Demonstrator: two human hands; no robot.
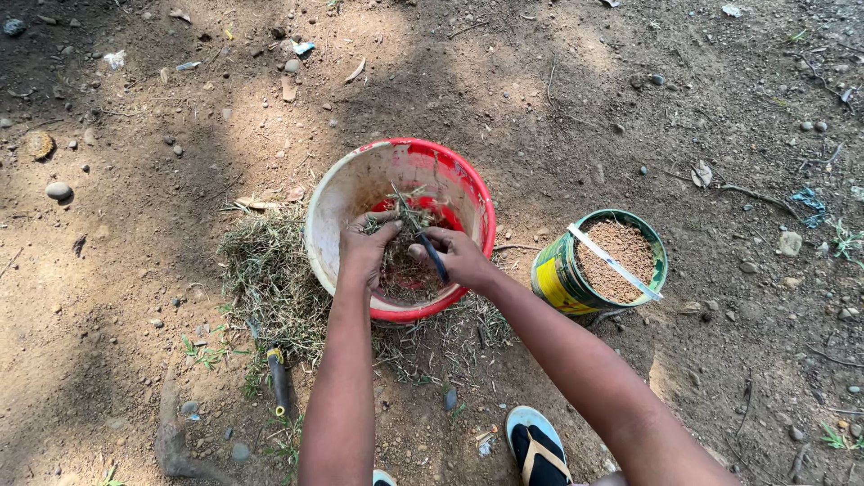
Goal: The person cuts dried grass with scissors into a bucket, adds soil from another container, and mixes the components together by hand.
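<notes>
We record the left hand [364,247] curled closed around a tuft of cut grass [407,216] inside the red bucket [468,193], and the right hand [461,256] pinched shut on a dark-handled blade [434,256] set against that tuft. The bucket, red outside and pale inside, stands tilted on bare dirt ground [135,270], holding chopped stems. We note loose grass clippings [270,279] beside it, a green and yellow can [567,279] of brown grain to its right, a sandalled foot [537,445] below.
</notes>
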